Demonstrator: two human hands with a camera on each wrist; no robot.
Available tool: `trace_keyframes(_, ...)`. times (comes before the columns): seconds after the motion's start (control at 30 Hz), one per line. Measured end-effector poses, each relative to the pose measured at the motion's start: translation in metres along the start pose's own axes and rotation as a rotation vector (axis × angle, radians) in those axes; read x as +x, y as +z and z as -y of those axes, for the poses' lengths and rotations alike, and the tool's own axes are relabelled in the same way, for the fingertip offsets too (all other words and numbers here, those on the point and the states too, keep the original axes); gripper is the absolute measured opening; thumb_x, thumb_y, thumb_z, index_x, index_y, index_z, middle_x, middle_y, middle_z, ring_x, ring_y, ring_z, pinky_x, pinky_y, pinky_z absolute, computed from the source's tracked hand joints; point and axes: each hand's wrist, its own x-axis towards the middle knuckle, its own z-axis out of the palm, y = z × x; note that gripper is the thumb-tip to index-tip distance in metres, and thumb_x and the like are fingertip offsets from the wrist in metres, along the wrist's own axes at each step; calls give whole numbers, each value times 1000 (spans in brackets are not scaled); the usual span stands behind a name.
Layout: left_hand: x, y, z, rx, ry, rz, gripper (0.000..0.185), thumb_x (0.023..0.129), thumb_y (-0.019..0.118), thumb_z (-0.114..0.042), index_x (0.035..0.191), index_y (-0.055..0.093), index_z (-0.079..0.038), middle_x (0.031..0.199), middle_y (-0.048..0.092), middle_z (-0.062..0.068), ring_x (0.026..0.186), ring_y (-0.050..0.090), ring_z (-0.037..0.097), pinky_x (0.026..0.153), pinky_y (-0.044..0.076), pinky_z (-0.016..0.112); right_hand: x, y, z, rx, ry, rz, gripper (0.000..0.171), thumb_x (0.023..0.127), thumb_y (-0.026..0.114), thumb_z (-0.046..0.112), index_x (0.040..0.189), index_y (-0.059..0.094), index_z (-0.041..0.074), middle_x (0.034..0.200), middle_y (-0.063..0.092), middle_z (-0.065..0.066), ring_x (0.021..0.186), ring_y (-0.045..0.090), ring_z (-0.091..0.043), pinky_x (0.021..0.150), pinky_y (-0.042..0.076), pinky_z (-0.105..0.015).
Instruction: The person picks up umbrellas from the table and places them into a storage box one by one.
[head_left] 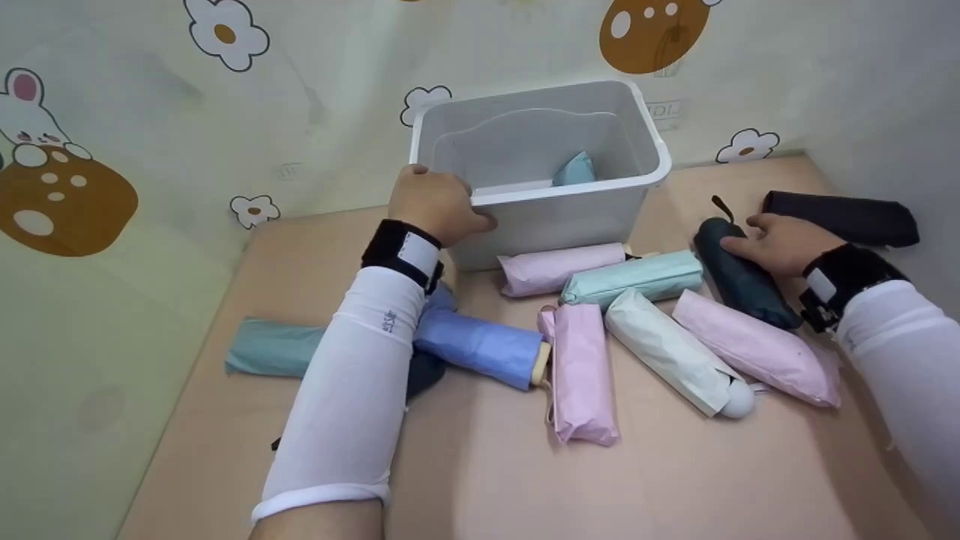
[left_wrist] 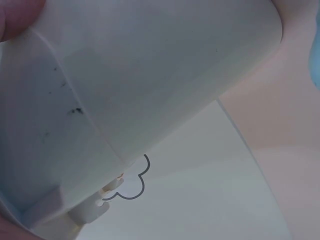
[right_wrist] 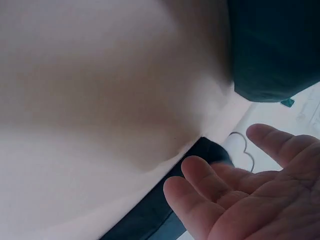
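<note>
Dark green folded umbrella [head_left: 748,279]: smooth, loop extended. Right hand [head_left: 793,244] beside it, fingers spread. Left hand [head_left: 433,204] grips grey bin [head_left: 559,225] rim. Black umbrella [head_left: 851,217] narrows right-hand room.

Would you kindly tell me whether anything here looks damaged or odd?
Yes: in the left wrist view, small dark marks spot the bin, standing out against its pale surface; whether dirt or damage, I cannot tell.

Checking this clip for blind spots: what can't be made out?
Head: where the teal folded fabric umbrella ends, behind the white fabric left sleeve.
Head: base of the pale-blue fabric bundle, behind the front of the white plastic bin.
Right wrist: rest of the dark-green folded umbrella, cut off by edges.
</note>
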Motion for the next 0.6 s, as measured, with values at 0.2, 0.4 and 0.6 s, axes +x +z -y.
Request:
trace_keyframes(0.2,0,0,0,-3,-2,6,50,87,67,-64,82,70,-14,83,75,3,99,73,26,127,26,48,0,5,14,-1,-19,4,88,105,50,58,145,41,-21,135,53,-47,116,59,-57,102,46,-68)
trace_keyframes(0.4,-1,0,-1,-6,-8,3,49,86,68,-63,81,70,-14,82,74,2,98,73,26,127,26,48,0,6,20,-3,-11,-10,85,103,56,51,142,42,-23,134,53,-48,113,59,-55,100,47,-67)
trace_keyframes(0.6,-1,-1,-1,-12,-9,-3,49,87,68,-63,80,69,-14,80,74,3,98,73,26,127,25,48,0,5,18,-6,-9,-11,87,102,57,52,142,42,-23,134,52,-48,117,57,-59,102,46,-68)
